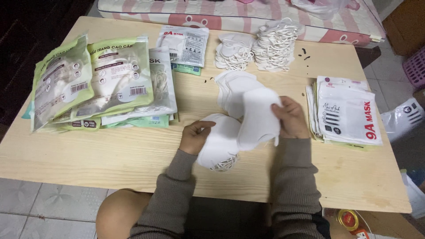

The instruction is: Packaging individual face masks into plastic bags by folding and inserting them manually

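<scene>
My left hand grips a stack of white folded face masks near the table's front edge, their ear loops hanging out below. My right hand holds a single white mask upright, just right of that stack and overlapping it. Behind both hands lies a fanned pile of loose white masks on the wooden table.
Green-and-clear filled mask packets are piled at the left. White flat pouches with red print are stacked at the right. Two heaps of white masks and another packet sit at the back. A striped mattress lies beyond.
</scene>
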